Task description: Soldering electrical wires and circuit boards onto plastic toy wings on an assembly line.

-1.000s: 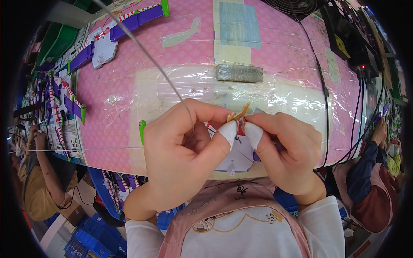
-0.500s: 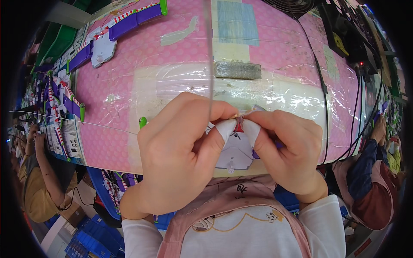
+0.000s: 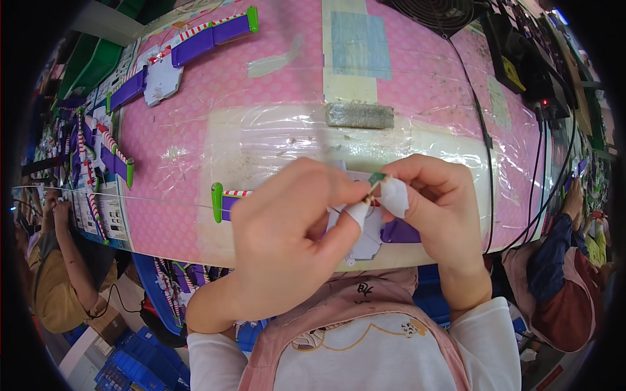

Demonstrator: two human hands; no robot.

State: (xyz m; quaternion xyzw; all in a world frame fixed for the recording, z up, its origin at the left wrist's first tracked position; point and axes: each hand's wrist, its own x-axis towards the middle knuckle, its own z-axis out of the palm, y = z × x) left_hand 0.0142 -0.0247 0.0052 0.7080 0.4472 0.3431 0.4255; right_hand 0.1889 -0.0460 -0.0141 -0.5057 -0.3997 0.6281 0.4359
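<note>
My left hand [image 3: 293, 225] is closed in a pinch, its thumb and finger on something thin too small to name. Beside it, almost touching, my right hand [image 3: 443, 215] pinches a small green circuit board [image 3: 376, 178] between a white-wrapped thumb and forefinger. White coverings wrap both thumbs. Below the fingers, a toy wing assembly lies at the table's near edge, with a white plastic body [image 3: 366, 244], a purple wing [image 3: 400, 232] on the right and a green wingtip [image 3: 217, 202] on the left. My left hand hides much of it.
A grey metal bar [image 3: 360, 116] rests beyond my hands. Another wing assembly [image 3: 163, 83] lies far left, with more striped parts [image 3: 114, 156] nearby. A black fan [image 3: 438, 12] and black cables [image 3: 484, 130] occupy the right. Other people work at both sides; blue bins [image 3: 140, 362] stand below.
My hands have moved slightly right and turned; the green board now shows at my right fingertips. More of the wing assembly, including its striped edge on the left, is uncovered.
</note>
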